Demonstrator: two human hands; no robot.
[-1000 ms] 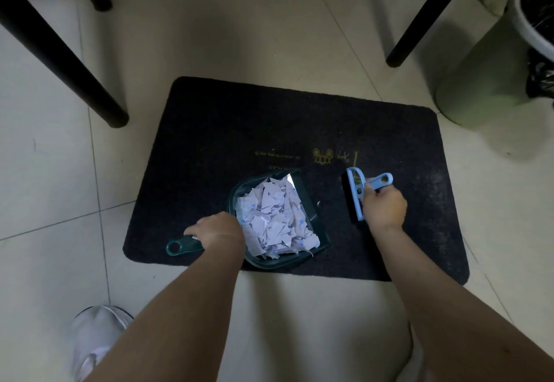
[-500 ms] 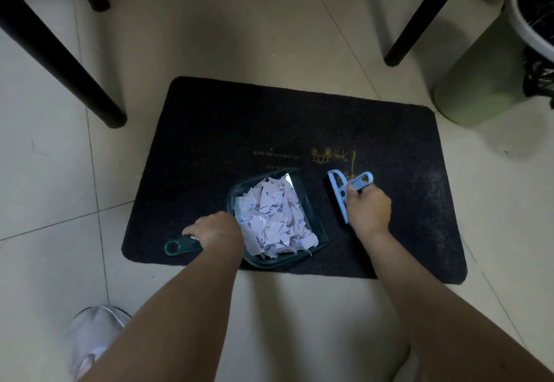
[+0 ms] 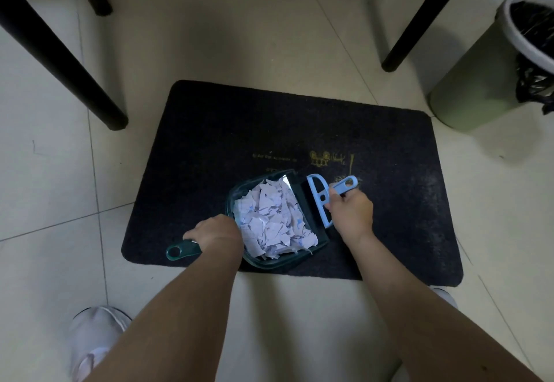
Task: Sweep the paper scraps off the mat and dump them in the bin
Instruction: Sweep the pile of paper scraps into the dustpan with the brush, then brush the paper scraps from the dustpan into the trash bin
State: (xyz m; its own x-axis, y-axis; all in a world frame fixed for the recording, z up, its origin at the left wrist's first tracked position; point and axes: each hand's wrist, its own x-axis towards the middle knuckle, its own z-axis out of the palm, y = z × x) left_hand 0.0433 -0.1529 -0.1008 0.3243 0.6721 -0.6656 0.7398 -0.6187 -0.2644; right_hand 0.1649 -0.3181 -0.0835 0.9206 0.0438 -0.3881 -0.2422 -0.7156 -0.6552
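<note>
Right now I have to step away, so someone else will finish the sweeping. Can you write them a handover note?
Left hand: gripping the teal dustpan handle; pan rests on the mat.
Right hand: gripping the blue brush, bristles at the pan's lip.
Paper scraps: piled in the pan; no loose ones visible on the mat.
Done: sweeping, it seems.
Left: carry the pan level to the green bin, far right, and tip it in.

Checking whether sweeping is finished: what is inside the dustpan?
The dustpan holds a heap of torn paper scraps. Its floor under the heap is covered, so anything beneath cannot be seen.
</note>
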